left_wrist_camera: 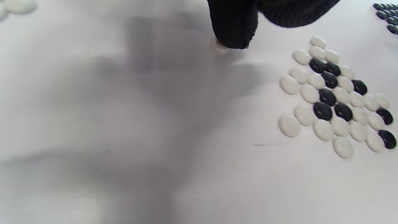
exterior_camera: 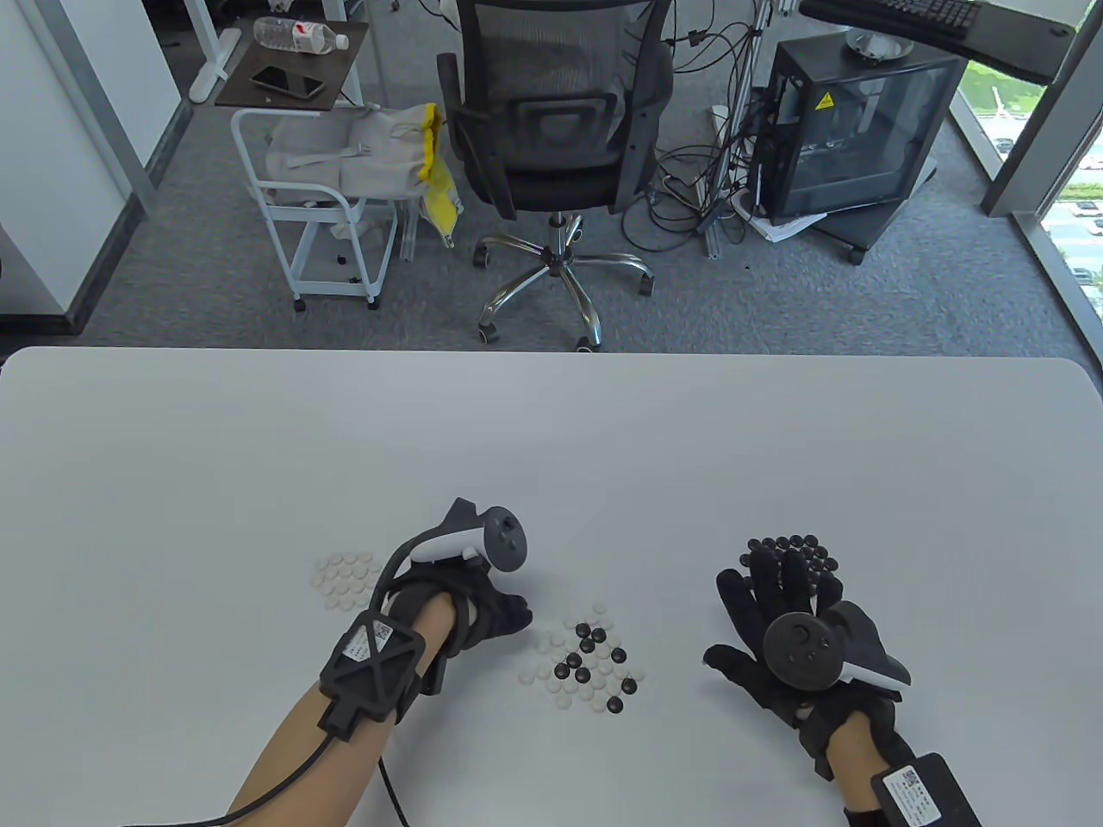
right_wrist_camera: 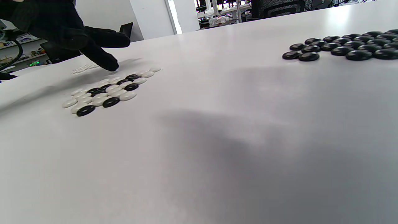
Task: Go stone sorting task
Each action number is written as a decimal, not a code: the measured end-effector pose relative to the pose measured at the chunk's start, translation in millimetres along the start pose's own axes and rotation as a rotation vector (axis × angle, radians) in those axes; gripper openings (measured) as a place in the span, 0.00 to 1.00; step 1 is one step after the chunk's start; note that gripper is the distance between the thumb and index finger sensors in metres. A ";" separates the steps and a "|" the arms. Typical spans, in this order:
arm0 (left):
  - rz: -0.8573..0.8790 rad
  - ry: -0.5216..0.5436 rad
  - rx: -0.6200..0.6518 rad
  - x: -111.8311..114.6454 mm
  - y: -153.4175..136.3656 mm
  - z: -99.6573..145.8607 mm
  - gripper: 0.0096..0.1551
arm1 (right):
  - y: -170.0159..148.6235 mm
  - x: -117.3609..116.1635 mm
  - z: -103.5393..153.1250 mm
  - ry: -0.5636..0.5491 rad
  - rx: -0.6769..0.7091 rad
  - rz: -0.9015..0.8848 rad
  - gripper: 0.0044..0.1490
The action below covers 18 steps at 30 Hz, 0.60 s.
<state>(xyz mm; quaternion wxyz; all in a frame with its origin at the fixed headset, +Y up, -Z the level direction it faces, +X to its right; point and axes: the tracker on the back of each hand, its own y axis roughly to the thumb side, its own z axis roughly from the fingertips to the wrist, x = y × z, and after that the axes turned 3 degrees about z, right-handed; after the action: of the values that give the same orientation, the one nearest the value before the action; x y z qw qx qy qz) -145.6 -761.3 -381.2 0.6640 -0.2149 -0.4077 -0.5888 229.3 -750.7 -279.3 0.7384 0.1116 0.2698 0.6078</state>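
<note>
1. Table (exterior_camera: pixel 551 448): a pale grey top that fills the lower half of the table view and bears all the stones.
2. Left hand (exterior_camera: pixel 482 607): at about 7 o'clock on the table, just left of the mixed pile. In the left wrist view one fingertip (left_wrist_camera: pixel 234 31) presses down on a single white stone (left_wrist_camera: pixel 219 47), which lies apart from the pile at its 9 o'clock. Nothing is gripped; the hand only presses.
3. Right hand (exterior_camera: pixel 775 603): at about 5 o'clock, fingers spread and straight, reaching over the near edge of the black pile. It holds nothing.
4. Mixed pile (exterior_camera: pixel 590 659): black and white stones packed together between the two hands, near 6 o'clock.
5. Black pile (exterior_camera: pixel 797 551): black stones only, at the 12 o'clock side of the right hand.
6. White pile (exterior_camera: pixel 345 579): white stones only, at the 9 o'clock side of the left hand.
</note>
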 end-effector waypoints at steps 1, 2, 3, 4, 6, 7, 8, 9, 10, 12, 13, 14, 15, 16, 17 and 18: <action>0.022 0.004 -0.025 -1.8 -10.1 2.2 0.39 | -0.2 0.2 0.1 -0.001 0.000 0.000 0.56; 0.045 0.010 -0.047 -3.1 -20.5 4.9 0.39 | -0.4 0.3 0.3 -0.001 -0.001 -0.001 0.56; 0.061 0.014 -0.067 -3.9 -29.0 7.3 0.39 | -0.6 0.3 0.4 -0.001 -0.002 0.000 0.56; 0.077 0.018 -0.084 -4.4 -37.1 9.8 0.39 | -0.7 0.5 0.6 0.000 -0.002 0.000 0.56; 0.103 0.021 -0.125 -5.2 -53.6 15.3 0.39 | -1.0 0.5 0.6 0.002 -0.003 0.001 0.56; 0.111 0.026 -0.140 -5.3 -58.7 17.3 0.39 | -1.2 0.2 0.4 0.004 -0.003 0.001 0.56; 0.112 0.028 -0.161 -5.3 -65.1 20.0 0.39 | -1.4 -0.3 0.1 0.007 -0.004 0.001 0.56; 0.111 0.030 -0.173 -5.2 -69.1 21.8 0.39 | -1.6 -0.6 -0.1 0.010 -0.005 0.000 0.56; 0.114 0.031 -0.191 -5.0 -74.6 23.7 0.39 | -1.6 -0.9 -0.2 0.013 -0.006 -0.001 0.56; 0.136 0.031 -0.206 -4.5 -83.6 26.9 0.39 | -1.4 -1.0 -0.3 0.015 -0.007 -0.001 0.56; 0.155 0.036 -0.211 -4.0 -88.6 28.8 0.39 | -1.2 -1.1 -0.4 0.016 -0.007 -0.002 0.56; 0.165 0.037 -0.216 -2.9 -93.1 29.9 0.39 | -1.0 -1.1 -0.6 0.017 -0.007 -0.002 0.56; 0.170 0.038 -0.219 -2.4 -95.9 30.9 0.38 | -0.8 -1.1 -0.5 0.016 -0.007 -0.002 0.56; 0.181 0.042 -0.223 -1.6 -100.1 32.2 0.38 | -0.8 -1.2 -0.8 0.016 -0.007 -0.002 0.56; 0.187 0.042 -0.227 -1.1 -102.2 33.1 0.38 | -0.7 -1.2 -0.9 0.016 -0.007 -0.001 0.56; 0.191 0.046 -0.234 -0.6 -104.8 34.5 0.38 | -0.5 -1.3 -1.2 0.016 -0.006 -0.001 0.56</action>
<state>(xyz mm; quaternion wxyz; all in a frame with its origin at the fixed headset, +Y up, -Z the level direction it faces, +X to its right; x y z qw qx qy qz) -255.8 -757.0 -382.3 0.6967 -0.3149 -0.2987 -0.5712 229.0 -752.2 -280.2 0.7367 0.1044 0.2739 0.6093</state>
